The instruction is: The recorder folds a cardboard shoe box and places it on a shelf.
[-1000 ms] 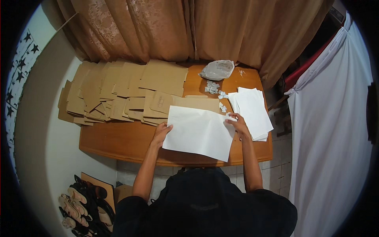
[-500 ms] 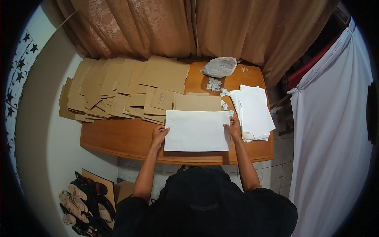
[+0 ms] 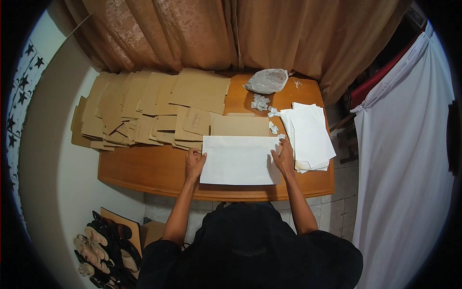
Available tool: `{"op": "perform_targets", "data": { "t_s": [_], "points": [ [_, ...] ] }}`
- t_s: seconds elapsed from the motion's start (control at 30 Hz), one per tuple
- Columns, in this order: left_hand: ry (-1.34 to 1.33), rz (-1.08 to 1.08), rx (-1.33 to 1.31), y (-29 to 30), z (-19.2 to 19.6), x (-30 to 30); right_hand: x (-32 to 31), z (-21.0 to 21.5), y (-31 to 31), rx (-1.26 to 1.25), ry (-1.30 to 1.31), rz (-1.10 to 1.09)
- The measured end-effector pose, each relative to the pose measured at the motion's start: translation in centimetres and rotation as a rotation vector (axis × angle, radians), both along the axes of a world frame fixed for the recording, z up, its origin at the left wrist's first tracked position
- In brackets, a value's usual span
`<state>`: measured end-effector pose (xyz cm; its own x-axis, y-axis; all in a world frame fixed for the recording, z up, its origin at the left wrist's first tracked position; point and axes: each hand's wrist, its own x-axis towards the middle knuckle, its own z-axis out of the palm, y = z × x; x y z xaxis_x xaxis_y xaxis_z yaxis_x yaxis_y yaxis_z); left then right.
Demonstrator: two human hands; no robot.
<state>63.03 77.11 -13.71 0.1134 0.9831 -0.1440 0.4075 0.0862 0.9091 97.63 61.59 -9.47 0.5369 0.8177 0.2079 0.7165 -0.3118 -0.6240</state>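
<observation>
A blank white sheet of paper (image 3: 239,161) is spread in front of me near the table's front edge. My left hand (image 3: 195,164) grips its left edge, thumb on the paper and fingers curled beside the edge. At the opposite edge, my right hand (image 3: 284,156) holds the sheet with thumb on top and fingers reaching toward its far corner. Just beyond the sheet lies a flat brown cardboard piece (image 3: 240,126), its near part covered by the paper. Close to my right hand is a stack of white sheets (image 3: 310,137).
Overlapping cardboard pieces (image 3: 159,103) cover the table's far left. Small white packets (image 3: 260,102) trail from near a clear plastic bag (image 3: 267,81) toward my right hand. The wooden table (image 3: 139,166) has a curved front edge. Shoes (image 3: 103,248) stand on the floor at lower left.
Both hands have slid slightly away from me along the sheet's sides, their fingers extending further. The sheet has shifted very little.
</observation>
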Motion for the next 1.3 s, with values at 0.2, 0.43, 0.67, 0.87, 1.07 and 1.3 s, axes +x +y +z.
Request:
{"op": "perform_targets", "data": {
  "t_s": [0.2, 0.43, 0.67, 0.87, 1.07, 1.3],
  "points": [
    [0.145, -0.349, 0.238, -2.0, 6.6, 3.0, -4.3, 3.8, 0.0, -0.203, 0.121, 0.240],
    [0.522, -0.822, 0.553, -3.5, 3.9, 5.3, -8.3, 1.0, 1.5, -0.400, -0.161, 0.345],
    [0.610, -0.852, 0.501, -4.0, 1.5, 6.4, -8.2, -3.5, 1.5, -0.451, -0.247, 0.313],
    [0.739, -0.909, 0.339, -3.2, 0.1, 7.4, -7.7, -5.9, 1.8, -0.486, -0.263, 0.313],
    [0.788, -0.923, 0.228, -2.2, -2.9, 8.4, -7.1, -8.8, 2.5, -0.507, -0.249, 0.364],
    [0.888, -1.009, 0.092, -1.9, -3.5, 9.5, -7.0, -9.8, 3.1, -0.711, -0.182, 0.422]
  ]
}}
